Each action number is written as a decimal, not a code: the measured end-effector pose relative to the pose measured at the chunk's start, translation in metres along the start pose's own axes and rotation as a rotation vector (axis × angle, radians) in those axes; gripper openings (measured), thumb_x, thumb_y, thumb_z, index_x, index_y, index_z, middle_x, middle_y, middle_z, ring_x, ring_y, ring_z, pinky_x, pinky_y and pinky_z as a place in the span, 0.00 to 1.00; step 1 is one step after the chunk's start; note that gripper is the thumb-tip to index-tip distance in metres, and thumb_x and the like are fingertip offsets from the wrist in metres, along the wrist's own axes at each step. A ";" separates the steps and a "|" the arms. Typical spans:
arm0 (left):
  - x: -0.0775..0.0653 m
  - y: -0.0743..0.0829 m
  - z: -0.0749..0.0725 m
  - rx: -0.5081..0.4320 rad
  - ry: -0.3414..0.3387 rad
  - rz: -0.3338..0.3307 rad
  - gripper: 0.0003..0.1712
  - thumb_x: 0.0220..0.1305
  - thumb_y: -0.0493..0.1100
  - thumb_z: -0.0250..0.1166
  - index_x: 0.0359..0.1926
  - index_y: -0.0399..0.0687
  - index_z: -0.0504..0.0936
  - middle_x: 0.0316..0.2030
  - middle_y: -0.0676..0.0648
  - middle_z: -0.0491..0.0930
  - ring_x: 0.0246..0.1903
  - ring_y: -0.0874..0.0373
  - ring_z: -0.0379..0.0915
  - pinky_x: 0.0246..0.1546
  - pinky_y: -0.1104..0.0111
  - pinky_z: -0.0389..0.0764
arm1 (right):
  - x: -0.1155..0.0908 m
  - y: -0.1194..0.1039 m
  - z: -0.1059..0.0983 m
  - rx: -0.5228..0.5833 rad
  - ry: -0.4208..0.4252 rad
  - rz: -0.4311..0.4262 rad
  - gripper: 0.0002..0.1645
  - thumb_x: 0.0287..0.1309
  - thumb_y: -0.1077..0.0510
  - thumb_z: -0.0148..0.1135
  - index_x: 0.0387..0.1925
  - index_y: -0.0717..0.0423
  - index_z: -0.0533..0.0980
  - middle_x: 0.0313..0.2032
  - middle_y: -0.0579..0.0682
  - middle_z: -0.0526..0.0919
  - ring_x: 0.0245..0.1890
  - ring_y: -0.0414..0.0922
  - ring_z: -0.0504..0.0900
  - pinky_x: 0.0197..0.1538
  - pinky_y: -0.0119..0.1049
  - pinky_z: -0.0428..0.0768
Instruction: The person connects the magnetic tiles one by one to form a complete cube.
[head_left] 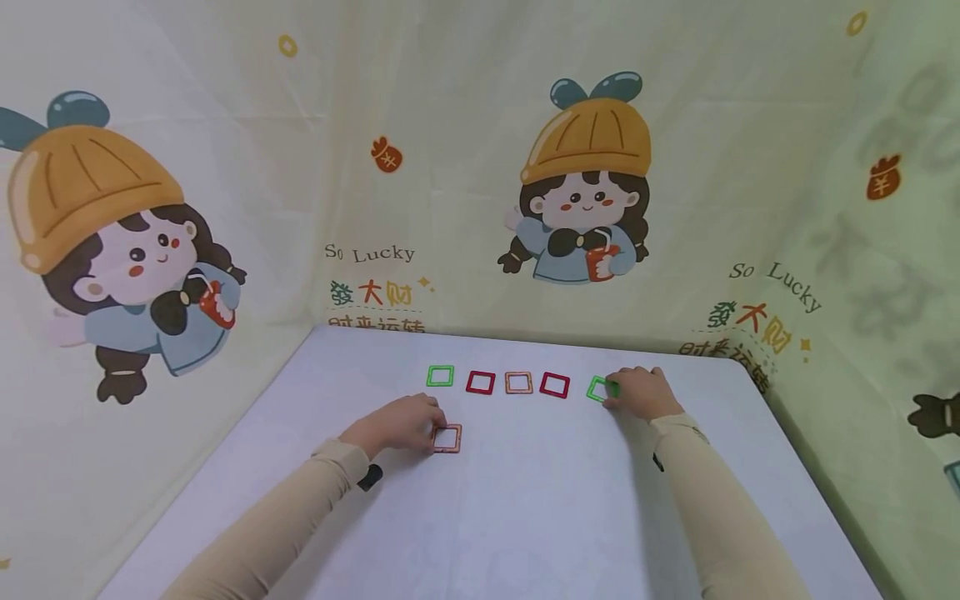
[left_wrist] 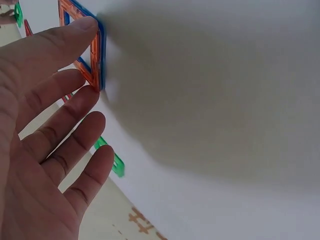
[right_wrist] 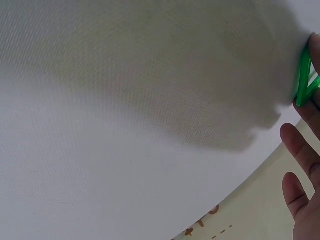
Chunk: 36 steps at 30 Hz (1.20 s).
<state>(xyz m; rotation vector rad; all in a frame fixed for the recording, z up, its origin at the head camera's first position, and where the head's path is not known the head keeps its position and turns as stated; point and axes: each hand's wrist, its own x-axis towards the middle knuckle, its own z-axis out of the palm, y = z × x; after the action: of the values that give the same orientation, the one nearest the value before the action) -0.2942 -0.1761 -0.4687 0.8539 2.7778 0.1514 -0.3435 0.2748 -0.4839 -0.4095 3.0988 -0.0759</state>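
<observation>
My left hand pinches an orange square frame tile at its left side, between thumb and fingertips. A blue edge shows against the orange one in the left wrist view; the other fingers are spread apart from it. Farther off to the right, my right hand grips a green square frame tile by its right side, partly covering it. The right wrist view catches only a corner of this green tile, between thumb and finger. Both tiles are low over the white tabletop; exact contact cannot be told.
Left of the right hand runs a row: a green tile, a red tile, an orange tile and another red tile. A printed cloth hangs behind and beside the white table.
</observation>
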 end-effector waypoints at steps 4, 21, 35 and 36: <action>-0.002 0.009 0.001 -0.018 0.002 0.035 0.19 0.56 0.47 0.79 0.49 0.55 0.89 0.44 0.56 0.81 0.46 0.60 0.73 0.55 0.61 0.79 | 0.002 0.000 0.002 -0.006 0.000 -0.001 0.32 0.56 0.43 0.77 0.58 0.55 0.83 0.52 0.57 0.86 0.50 0.58 0.83 0.55 0.64 0.72; 0.005 0.059 0.016 -0.081 0.017 0.143 0.21 0.55 0.50 0.80 0.51 0.59 0.89 0.44 0.60 0.80 0.44 0.65 0.72 0.53 0.68 0.78 | -0.001 -0.007 -0.008 -0.004 0.006 0.000 0.33 0.56 0.45 0.77 0.58 0.59 0.81 0.54 0.60 0.86 0.52 0.59 0.84 0.54 0.64 0.72; 0.016 0.099 0.024 -0.113 0.003 0.053 0.18 0.53 0.48 0.82 0.46 0.63 0.90 0.37 0.62 0.78 0.37 0.66 0.71 0.48 0.69 0.78 | 0.000 -0.001 -0.010 0.078 -0.070 0.023 0.29 0.58 0.54 0.72 0.57 0.66 0.78 0.46 0.60 0.87 0.45 0.55 0.82 0.55 0.64 0.72; 0.015 0.100 0.024 -0.115 0.004 0.043 0.18 0.53 0.48 0.82 0.46 0.62 0.90 0.38 0.62 0.78 0.37 0.66 0.71 0.49 0.69 0.78 | 0.000 0.000 -0.011 0.093 -0.083 0.034 0.30 0.57 0.54 0.71 0.57 0.67 0.78 0.45 0.59 0.86 0.42 0.54 0.81 0.54 0.63 0.73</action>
<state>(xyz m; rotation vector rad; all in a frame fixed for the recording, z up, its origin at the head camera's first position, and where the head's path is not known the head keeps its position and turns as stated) -0.2464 -0.0847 -0.4786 0.8852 2.7248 0.3175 -0.3437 0.2750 -0.4725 -0.3470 3.0050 -0.1962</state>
